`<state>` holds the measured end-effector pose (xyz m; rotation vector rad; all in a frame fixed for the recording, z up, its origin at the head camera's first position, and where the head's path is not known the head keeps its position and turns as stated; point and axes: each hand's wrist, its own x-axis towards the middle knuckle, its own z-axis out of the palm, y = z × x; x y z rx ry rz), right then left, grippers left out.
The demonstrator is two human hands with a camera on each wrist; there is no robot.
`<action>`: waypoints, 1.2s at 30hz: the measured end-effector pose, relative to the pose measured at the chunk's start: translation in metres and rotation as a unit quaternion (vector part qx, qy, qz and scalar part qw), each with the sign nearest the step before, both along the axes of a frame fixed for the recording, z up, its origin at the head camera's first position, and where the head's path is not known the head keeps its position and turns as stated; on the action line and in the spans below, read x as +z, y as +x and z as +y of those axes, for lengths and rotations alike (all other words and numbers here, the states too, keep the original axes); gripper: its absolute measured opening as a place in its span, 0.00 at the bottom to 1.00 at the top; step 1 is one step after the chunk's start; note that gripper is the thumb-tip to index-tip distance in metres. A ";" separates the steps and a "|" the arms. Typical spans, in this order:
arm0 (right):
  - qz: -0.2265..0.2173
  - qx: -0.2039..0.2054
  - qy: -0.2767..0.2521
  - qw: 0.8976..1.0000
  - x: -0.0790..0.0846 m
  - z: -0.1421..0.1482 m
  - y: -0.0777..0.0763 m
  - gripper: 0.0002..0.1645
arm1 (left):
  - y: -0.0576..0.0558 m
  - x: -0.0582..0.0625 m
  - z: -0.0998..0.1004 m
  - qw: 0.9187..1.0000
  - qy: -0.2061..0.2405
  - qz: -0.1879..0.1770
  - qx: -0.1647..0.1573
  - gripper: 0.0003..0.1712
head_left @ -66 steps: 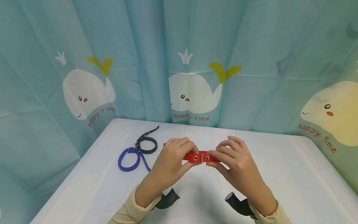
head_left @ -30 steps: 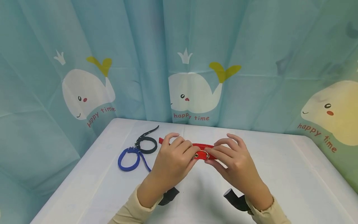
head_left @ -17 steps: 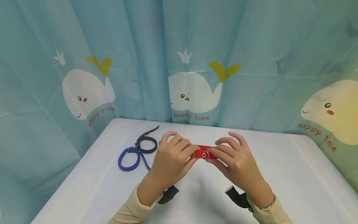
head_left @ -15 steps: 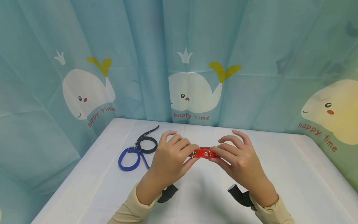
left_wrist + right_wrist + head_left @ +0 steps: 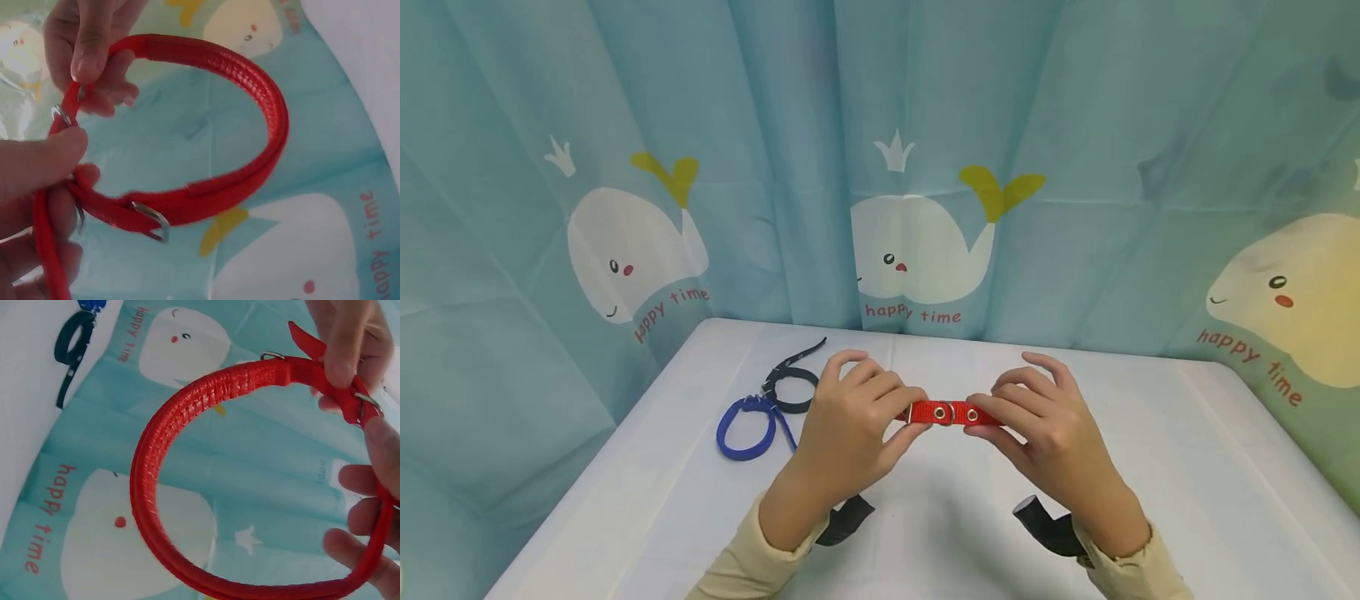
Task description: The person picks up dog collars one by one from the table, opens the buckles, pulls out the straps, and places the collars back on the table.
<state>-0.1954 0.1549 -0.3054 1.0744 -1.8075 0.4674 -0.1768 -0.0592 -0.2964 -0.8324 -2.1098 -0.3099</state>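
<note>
A red pet collar, bent into a large loop, is held up between both hands above the table. The left hand pinches it between thumb and fingers, right by a metal buckle frame. The right hand pinches the strap on the other side. Between the fingertips a D-ring and eyelets show on the red webbing. In the right wrist view the strap's loose tail sticks out past the left hand's fingers; a second metal ring sits on the loop in the left wrist view.
On the white table, at the back left, lie a blue collar and a black collar, each looped with a loose tail. Dark tube-shaped pieces show beside both wrists. A whale-print curtain hangs behind the table.
The buckle frame, earlier between the hands, is now at the left fingertips, with the D-ring and eyelets between the hands. The strap is straighter and the hands stand slightly farther apart.
</note>
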 end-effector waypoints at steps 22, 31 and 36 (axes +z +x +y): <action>-0.043 0.028 0.027 0.998 -0.002 -0.002 0.003 0.24 | 0.002 -0.002 0.004 0.999 -0.005 -0.014 -0.028 0.10; -0.039 0.030 0.033 0.998 -0.002 -0.005 0.007 0.23 | 0.004 -0.002 0.005 0.999 -0.012 -0.013 -0.028 0.09; -0.042 0.005 0.051 0.998 -0.001 -0.004 0.008 0.25 | 0.005 -0.002 0.004 0.999 -0.016 -0.015 -0.028 0.10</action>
